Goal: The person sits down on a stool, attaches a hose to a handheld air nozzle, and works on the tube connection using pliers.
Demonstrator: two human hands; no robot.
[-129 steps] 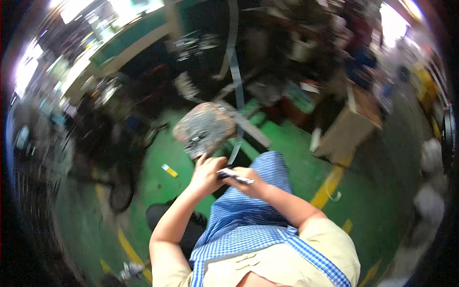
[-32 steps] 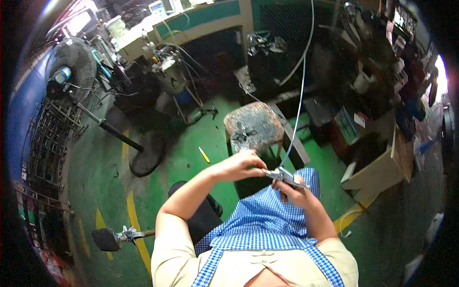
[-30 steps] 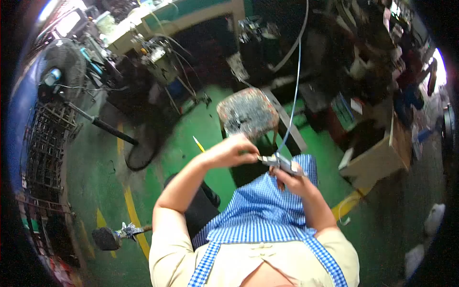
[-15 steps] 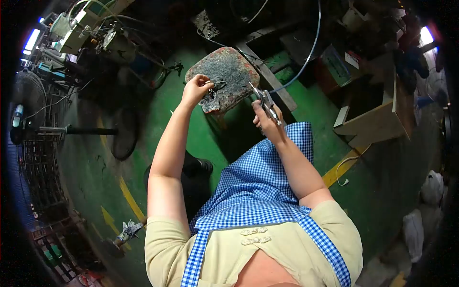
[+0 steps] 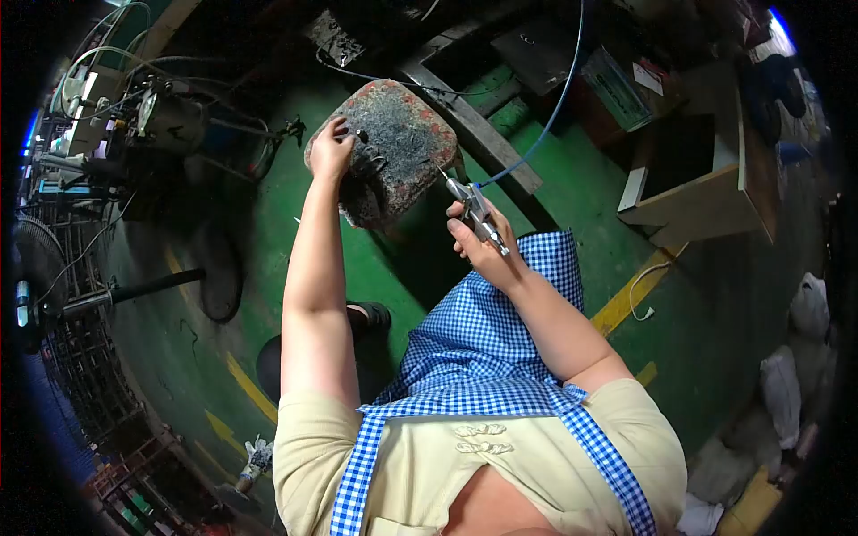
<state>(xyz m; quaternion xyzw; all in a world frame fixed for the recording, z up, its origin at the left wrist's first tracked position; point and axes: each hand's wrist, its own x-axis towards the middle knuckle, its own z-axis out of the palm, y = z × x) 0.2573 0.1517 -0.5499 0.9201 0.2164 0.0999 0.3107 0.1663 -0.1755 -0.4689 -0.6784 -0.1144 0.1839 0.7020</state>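
Note:
A worn stool-like block with a grey, red-flecked top stands in front of me. Over its left side is my left hand, its fingers curled round a small dark piece. Dark scraps lie on the top beside that hand. My right hand is wrapped round a metallic air-gun-like tool to the right of the block. The tool's thin tip points up and left, close to the block's right edge. A blue hose runs up from the tool.
A wooden box-like cabinet stands at the right, near a green and red box. Metal beams lie behind the block. At the left are a machine and a fan stand. White sacks lie far right.
The view has shifted, with the block appearing further left. My left hand has turned and now shows a dark piece at its fingertips. The tool stays in my right hand.

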